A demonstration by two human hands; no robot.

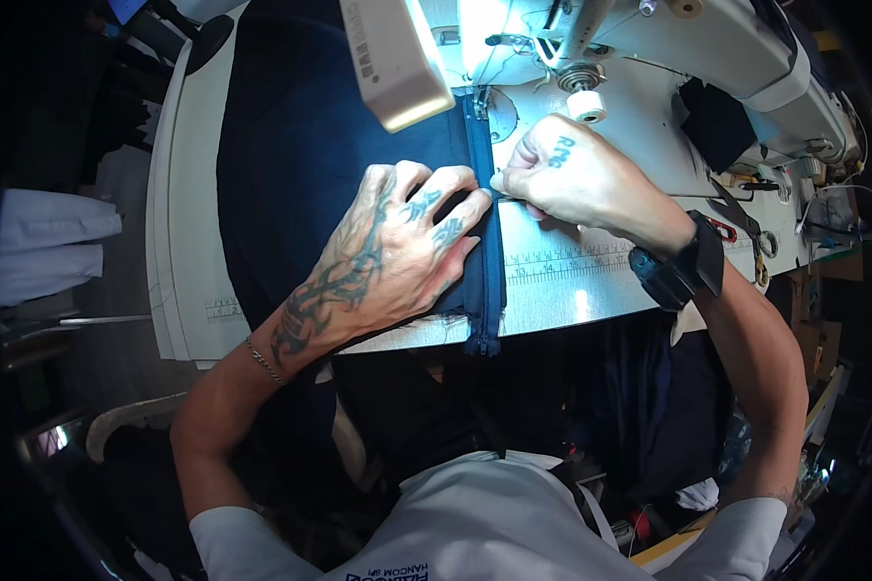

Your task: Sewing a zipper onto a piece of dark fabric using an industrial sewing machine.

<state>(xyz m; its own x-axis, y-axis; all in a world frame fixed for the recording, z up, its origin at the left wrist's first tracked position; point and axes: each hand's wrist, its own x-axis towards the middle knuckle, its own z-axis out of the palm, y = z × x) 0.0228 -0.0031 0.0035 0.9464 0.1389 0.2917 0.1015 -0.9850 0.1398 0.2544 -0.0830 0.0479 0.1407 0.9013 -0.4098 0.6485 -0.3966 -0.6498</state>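
Observation:
A dark navy fabric piece (298, 131) lies on the sewing table, with a navy zipper (492, 276) along its right edge. The zipper's upper end lies under the presser foot (481, 109) of a sewing machine (668, 43). My left hand (400, 240) rests on the fabric, fingers bent, thumb and index fingertip by the zipper. Just right of the zipper is my right hand (578, 171), its fingers curled and its thumb and index fingertip pinched at the zipper's edge. What lies inside the curled fingers is hidden. The zipper's lower end hangs past the table's front edge.
A white lamp-like housing (400, 65) juts over the fabric. Printed ruler markings (567, 265) run along the table's front. At the right lie scissors (734, 207), a red-handled tool (723, 230) and a dark cloth scrap (716, 123). White garments (58, 232) hang at the left.

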